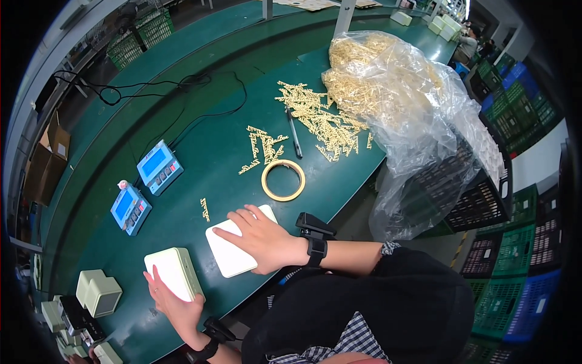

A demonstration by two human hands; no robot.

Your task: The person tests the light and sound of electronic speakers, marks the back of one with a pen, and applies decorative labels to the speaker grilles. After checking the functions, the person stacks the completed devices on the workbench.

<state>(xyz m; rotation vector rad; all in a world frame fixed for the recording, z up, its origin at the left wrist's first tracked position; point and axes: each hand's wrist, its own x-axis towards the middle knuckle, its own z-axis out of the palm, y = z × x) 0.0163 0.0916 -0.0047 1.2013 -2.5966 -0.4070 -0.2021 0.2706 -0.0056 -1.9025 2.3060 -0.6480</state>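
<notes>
"How far along are we?"
"Early, we judge — left box (pixel 173 265) and right box (pixel 230 258), on the table (pixel 224 176), look plain; gold pieces (pixel 330 130) lie loose."
"Our grip?"
"Apart: left hand (pixel 180 309) grips its box; right hand (pixel 264 239) spreads over its own — clamped or not, we can't tell."

Black cables (pixel 151 85) trail behind two blue devices (pixel 159 168), a brown carton (pixel 43 171) farther left.

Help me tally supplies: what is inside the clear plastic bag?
Many thin golden pieces show inside the clear plastic bag; whatever lies deeper is covered by the outer pieces and crumpled plastic.
</notes>
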